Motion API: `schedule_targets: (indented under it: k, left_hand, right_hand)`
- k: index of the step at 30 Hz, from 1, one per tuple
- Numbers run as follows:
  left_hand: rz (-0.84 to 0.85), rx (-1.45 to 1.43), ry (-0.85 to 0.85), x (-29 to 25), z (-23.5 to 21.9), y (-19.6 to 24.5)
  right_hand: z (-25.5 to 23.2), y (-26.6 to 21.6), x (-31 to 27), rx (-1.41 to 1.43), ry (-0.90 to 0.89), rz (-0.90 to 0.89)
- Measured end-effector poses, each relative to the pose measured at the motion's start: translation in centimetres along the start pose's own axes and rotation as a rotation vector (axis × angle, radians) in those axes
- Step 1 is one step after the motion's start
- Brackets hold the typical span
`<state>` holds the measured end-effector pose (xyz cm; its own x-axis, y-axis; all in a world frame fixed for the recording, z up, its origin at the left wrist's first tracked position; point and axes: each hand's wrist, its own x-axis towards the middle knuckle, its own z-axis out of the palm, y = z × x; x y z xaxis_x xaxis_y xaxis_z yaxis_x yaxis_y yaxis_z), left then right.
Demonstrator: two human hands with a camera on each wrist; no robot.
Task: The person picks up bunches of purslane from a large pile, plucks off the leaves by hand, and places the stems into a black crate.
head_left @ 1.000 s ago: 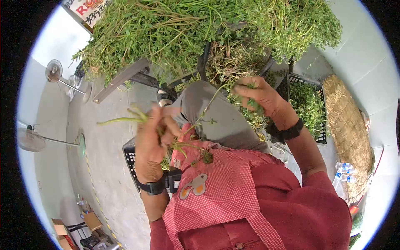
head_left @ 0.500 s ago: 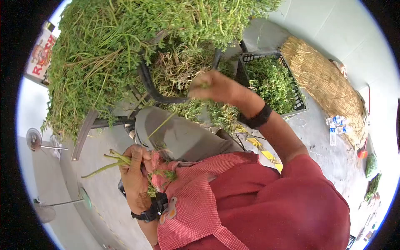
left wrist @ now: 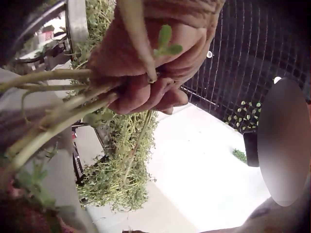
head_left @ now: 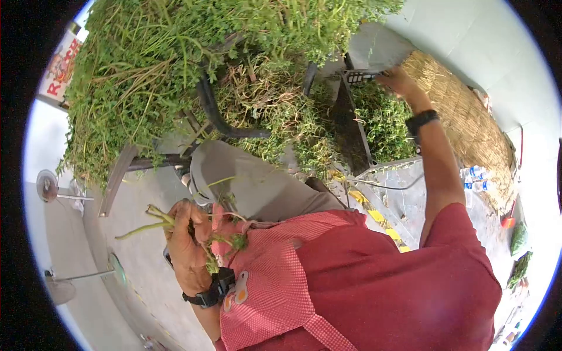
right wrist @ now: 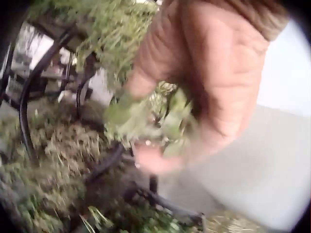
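Observation:
Close to the lap, my left hand (head_left: 188, 243) grips a few green stems (head_left: 146, 225). Their bare ends stick out past the fingers to the left, and small leaves hang on the apron side. In the left wrist view the same pale stems (left wrist: 58, 121) run out from between the curled fingers. My right hand (head_left: 401, 83) is stretched out over the far side of a black crate (head_left: 362, 131) of leafy greens. In the right wrist view its thumb and fingers curl round a tuft of green leaves (right wrist: 167, 119), somewhat blurred.
A large heap of leafy stems (head_left: 140, 88) covers the stand in front of me. Below it lies a pile of paler cuttings (head_left: 263, 96) beside dark curved legs. A rolled straw mat (head_left: 462, 117) and water bottles (head_left: 477, 178) lie at the right.
The right hand has parted from the left, swinging right across the lap to the crate with leaves in it. My left hand keeps its stems. The head view has turned right.

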<state>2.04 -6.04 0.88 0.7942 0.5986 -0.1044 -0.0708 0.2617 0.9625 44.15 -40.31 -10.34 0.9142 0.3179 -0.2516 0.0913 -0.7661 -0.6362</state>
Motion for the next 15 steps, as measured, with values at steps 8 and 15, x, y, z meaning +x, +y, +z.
schedule_targets:
  k: [8, 15]
  left_hand:
    - [-0.097, -0.042, -0.057, 0.4, 1.1, 0.4]
    - [-0.047, 0.006, -0.069, 0.8, 0.2, 0.3]
  right_hand:
    - [3.6, -9.1, -4.8, 0.346, -0.369, -0.345]
    - [15.0, -25.9, -17.2, 0.308, -0.827, -1.037]
